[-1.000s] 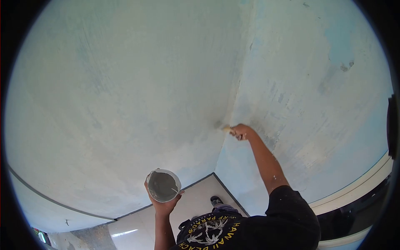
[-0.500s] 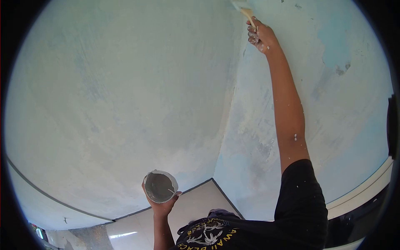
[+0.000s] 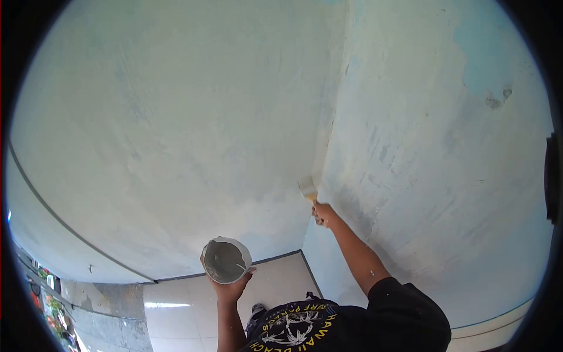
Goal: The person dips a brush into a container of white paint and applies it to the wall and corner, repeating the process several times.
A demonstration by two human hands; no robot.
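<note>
My right hand (image 3: 321,213) is closed around the handle of a paintbrush (image 3: 308,189), its bristles up by the wall corner. White spots speckle my right forearm. Low in front of my body, my left hand (image 3: 230,287) grips a white paint bucket (image 3: 239,244) from below and the side. Grey-white paint (image 3: 224,262) shows inside it. The left wall (image 3: 193,129) has a patchy pale grey-green coat. On the right wall (image 3: 422,176) there are grey smears and bluish areas.
A bare blue patch (image 3: 484,53) and chipped spots (image 3: 494,102) mark the upper right wall. Pale floor tiles (image 3: 182,320) lie below, bordered by a dark strip (image 3: 275,257) at the wall's foot. Outdoor clutter (image 3: 56,311) shows at the lower left.
My right hand has brought the paintbrush down from high on the right wall to lower by the corner. My left hand and the bucket stay almost in place; the view has shifted slightly.
</note>
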